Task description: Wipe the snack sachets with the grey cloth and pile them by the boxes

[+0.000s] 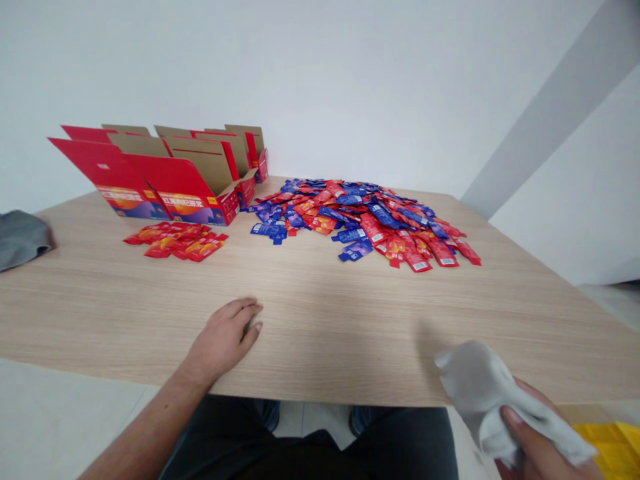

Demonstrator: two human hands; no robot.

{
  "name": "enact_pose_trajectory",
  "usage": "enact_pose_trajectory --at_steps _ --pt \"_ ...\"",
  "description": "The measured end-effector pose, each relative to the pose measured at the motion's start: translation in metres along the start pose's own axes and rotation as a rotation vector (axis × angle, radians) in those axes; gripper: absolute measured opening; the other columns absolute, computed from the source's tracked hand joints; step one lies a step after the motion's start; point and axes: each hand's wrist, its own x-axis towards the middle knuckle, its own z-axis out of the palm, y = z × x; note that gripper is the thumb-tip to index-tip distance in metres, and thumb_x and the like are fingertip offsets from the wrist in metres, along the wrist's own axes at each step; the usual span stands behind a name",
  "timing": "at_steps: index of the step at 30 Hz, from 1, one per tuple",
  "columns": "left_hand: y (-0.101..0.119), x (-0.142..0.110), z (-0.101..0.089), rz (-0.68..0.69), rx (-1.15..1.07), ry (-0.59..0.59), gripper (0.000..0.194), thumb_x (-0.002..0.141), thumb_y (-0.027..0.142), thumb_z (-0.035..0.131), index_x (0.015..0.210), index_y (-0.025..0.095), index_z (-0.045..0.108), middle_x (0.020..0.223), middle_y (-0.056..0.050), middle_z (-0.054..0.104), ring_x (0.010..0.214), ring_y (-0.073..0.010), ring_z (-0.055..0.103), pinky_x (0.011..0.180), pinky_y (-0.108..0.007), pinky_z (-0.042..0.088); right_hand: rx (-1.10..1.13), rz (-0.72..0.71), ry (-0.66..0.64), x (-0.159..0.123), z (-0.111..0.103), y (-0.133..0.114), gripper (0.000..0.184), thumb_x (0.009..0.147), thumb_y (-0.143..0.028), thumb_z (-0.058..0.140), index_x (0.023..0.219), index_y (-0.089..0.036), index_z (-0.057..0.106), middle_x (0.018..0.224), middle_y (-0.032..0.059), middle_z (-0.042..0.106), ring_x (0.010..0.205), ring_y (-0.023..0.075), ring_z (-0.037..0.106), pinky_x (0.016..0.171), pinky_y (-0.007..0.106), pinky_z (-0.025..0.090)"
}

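Note:
My left hand [227,335] lies flat on the wooden table [320,313] near its front edge, fingers stretched out, holding nothing. My right hand [537,447] is at the lower right, just off the table's front edge, fingers closed around a crumpled white cloth [493,393]. Farther back on the table sits a big heap of red and blue sachets [365,217]. A small pile of red sachets [177,240] lies to the left, in front of the open red cardboard boxes [170,177].
A grey cloth [20,237] lies at the table's left edge. Something yellow [617,443] shows at the bottom right corner, below the table. White walls stand behind the table. My legs in dark trousers are under the front edge.

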Motion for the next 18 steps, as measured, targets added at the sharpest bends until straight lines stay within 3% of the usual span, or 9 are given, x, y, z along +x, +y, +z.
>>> enact_pose_trajectory --at_steps 2,6,11,15,18 --pt "0.0 0.0 0.0 0.01 0.003 0.009 0.046 0.105 0.038 0.053 0.131 0.012 0.08 0.137 -0.019 0.078 0.132 -0.0362 0.072 0.116 -0.057 0.058 0.121 0.062 0.034 0.016 0.032 -0.012 0.059 0.049 -0.04 0.105 0.102 -0.027 0.083 0.085 0.0001 0.085 0.061 0.0195 0.076 0.05 0.025 0.061" --pt "-0.003 -0.001 0.001 0.021 0.017 0.02 0.044 0.105 0.038 0.054 0.13 0.012 0.08 0.136 -0.019 0.078 0.131 -0.0361 0.073 0.115 -0.058 0.059 0.225 -0.094 0.01 0.078 0.089 -0.019 0.043 0.053 -0.032 0.099 0.089 -0.021 0.08 0.084 0.0 0.084 0.064 0.017 0.076 0.056 0.023 0.063" --pt "-0.008 -0.002 0.001 0.03 0.034 0.012 0.043 0.106 0.039 0.054 0.131 0.014 0.079 0.138 -0.017 0.077 0.132 -0.0337 0.073 0.116 -0.055 0.059 0.271 -0.198 0.012 0.167 0.145 -0.024 0.036 0.059 -0.029 0.089 0.092 -0.021 0.075 0.089 0.0005 0.083 0.071 0.02 0.078 0.063 0.031 0.066" --pt "-0.011 -0.005 0.001 0.024 0.059 0.008 0.041 0.106 0.04 0.054 0.129 0.016 0.078 0.138 -0.016 0.078 0.133 -0.0331 0.072 0.116 -0.055 0.059 0.263 -0.262 0.056 0.221 0.177 -0.029 0.032 0.063 -0.028 0.084 0.092 -0.021 0.072 0.085 -0.0008 0.078 0.079 0.0229 0.078 0.07 0.036 0.068" --pt "-0.012 -0.005 -0.002 0.023 0.074 -0.001 0.038 0.105 0.04 0.055 0.127 0.018 0.078 0.136 -0.015 0.078 0.132 -0.0332 0.073 0.113 -0.054 0.06 0.214 -0.294 0.101 0.247 0.185 -0.024 0.027 0.063 -0.026 0.082 0.087 -0.02 0.072 0.084 0.0 0.077 0.081 0.0228 0.076 0.072 0.036 0.066"
